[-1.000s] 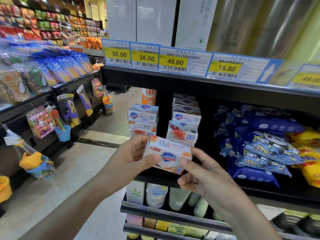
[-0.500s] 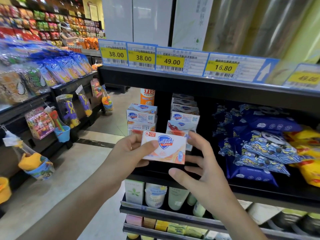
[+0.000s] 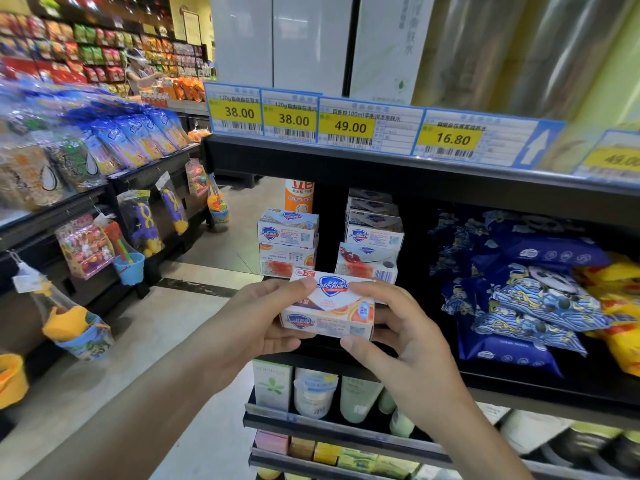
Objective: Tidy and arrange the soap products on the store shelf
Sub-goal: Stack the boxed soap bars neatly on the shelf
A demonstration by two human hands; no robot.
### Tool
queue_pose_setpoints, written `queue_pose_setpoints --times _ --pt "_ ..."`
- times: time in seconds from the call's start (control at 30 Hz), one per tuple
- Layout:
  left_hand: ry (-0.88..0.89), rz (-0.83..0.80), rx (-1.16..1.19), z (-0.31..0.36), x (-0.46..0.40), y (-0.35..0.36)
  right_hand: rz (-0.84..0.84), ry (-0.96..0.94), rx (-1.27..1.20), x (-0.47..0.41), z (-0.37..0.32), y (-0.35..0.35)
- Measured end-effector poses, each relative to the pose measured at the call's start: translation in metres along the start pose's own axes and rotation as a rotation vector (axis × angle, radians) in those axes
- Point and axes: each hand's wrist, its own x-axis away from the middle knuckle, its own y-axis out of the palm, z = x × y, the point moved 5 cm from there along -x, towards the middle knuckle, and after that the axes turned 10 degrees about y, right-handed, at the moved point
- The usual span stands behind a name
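here, left hand (image 3: 258, 317) and right hand (image 3: 398, 336) both grip one safeguard soap box (image 3: 329, 308) before the stacked soap boxes (image 3: 369, 251).

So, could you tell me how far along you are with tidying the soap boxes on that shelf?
Partly done: two stacks of soap boxes, the left stack and the right stack, already stand on the shelf. In hand: the left hand and right hand both hold one Safeguard soap box in front of those stacks. Left: placing this box on the shelf.

Bright store light, dark shelf recess, blurred warped edges
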Motion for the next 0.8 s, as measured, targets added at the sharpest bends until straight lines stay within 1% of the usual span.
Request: queue_pose_setpoints --times 0.07,0.13,0.23,0.33,0.43,0.53,0.67,0.8 --pt "0.066 -0.004 -0.024 0.002 0.001 -0.005 -0.002 0.049 -0.065 -0.001 0.005 0.001" --pt "0.174 -0.027 -0.082 0.004 0.001 -0.011 -0.008 0.104 -0.131 -0.003 0.01 0.002" --pt "0.334 -0.111 -0.249 0.006 0.005 -0.014 -0.03 0.134 -0.191 -0.005 0.016 0.004" --pt "0.407 -0.09 -0.38 0.005 0.005 -0.019 -0.041 0.146 -0.206 -0.009 0.017 0.01" --pt "0.417 -0.046 -0.513 0.004 0.001 -0.026 -0.046 0.164 -0.187 -0.011 0.02 0.014" --pt "0.405 -0.006 -0.568 0.0 -0.003 -0.035 -0.046 0.175 -0.129 -0.01 0.022 0.017" --pt "0.396 0.076 -0.581 -0.005 -0.011 -0.054 0.072 0.186 -0.033 -0.01 0.025 0.01" --pt "0.362 0.174 -0.673 -0.01 -0.024 -0.076 0.168 0.169 -0.036 -0.011 0.028 0.0"
